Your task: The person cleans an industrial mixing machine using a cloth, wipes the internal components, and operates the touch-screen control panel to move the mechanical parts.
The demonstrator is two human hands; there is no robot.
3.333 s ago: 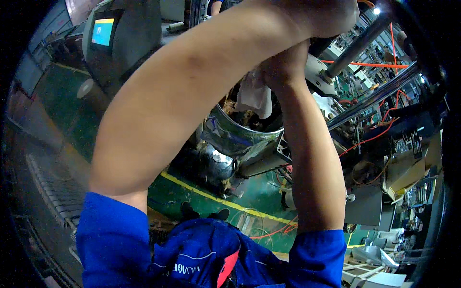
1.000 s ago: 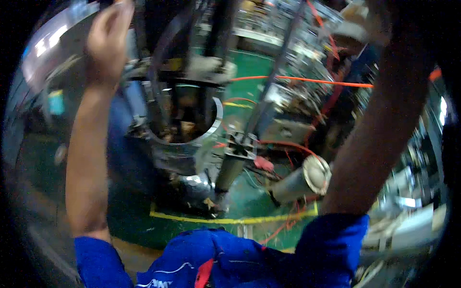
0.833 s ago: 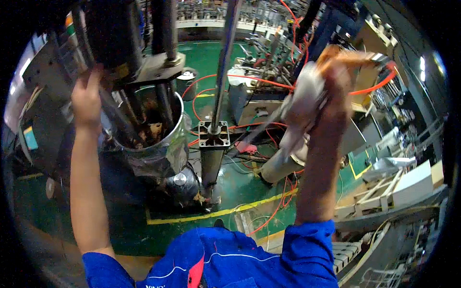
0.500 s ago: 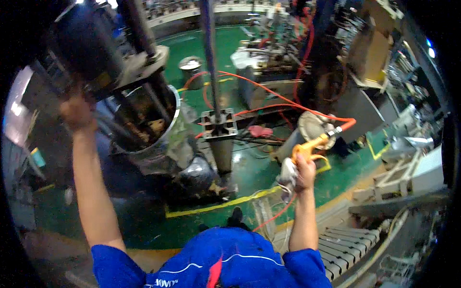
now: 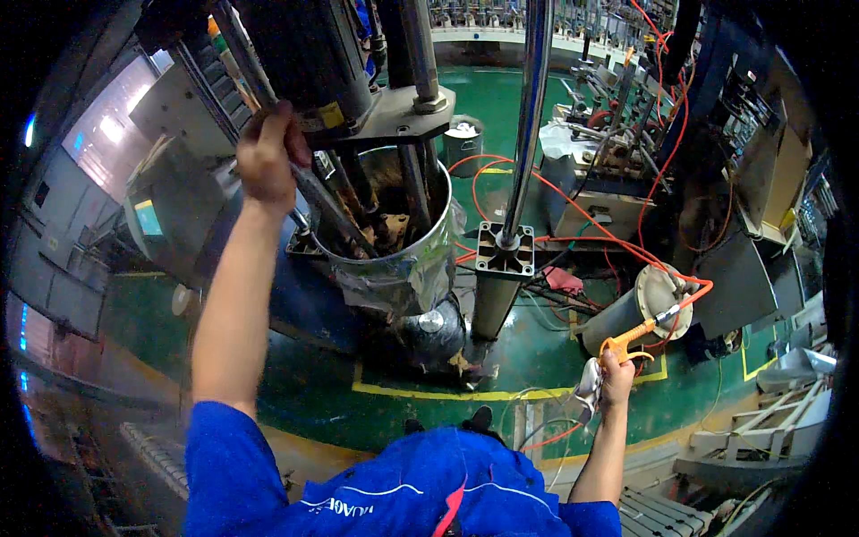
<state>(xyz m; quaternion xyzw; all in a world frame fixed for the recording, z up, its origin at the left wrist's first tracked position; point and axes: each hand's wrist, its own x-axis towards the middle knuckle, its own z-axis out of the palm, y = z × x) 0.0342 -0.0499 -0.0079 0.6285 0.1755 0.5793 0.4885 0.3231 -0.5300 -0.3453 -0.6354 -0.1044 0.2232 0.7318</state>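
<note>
My left hand [image 5: 268, 166] is raised beside the motor plate of a mixer, its fingers curled around the upper part of a slanted metal rod [image 5: 333, 210]. The rod slopes down into a round metal drum [image 5: 394, 268] with a grimy inside, where the mixer's shafts also stand. Part of the grip is hidden behind the hand. At the lower right my right hand [image 5: 616, 380] is closed on an orange-yellow air blow gun [image 5: 629, 338] joined to an orange hose [image 5: 696, 295]. A pale, crumpled thing [image 5: 588, 389] hangs beside that hand; its kind is unclear.
The dark motor [image 5: 309, 63] and its steel plate [image 5: 394, 116] sit above the drum. A shiny upright column [image 5: 530, 116] stands on a square base to the right. Beyond are a lidded cylinder [image 5: 658, 300], a small bucket [image 5: 463, 134] and machinery. Yellow lines mark the green floor [image 5: 492, 98].
The view has turned left, so the drum and column sit farther right in it. My left hand stays by the slanted rod; my right hand still holds the blow gun, farther from the mixer.
</note>
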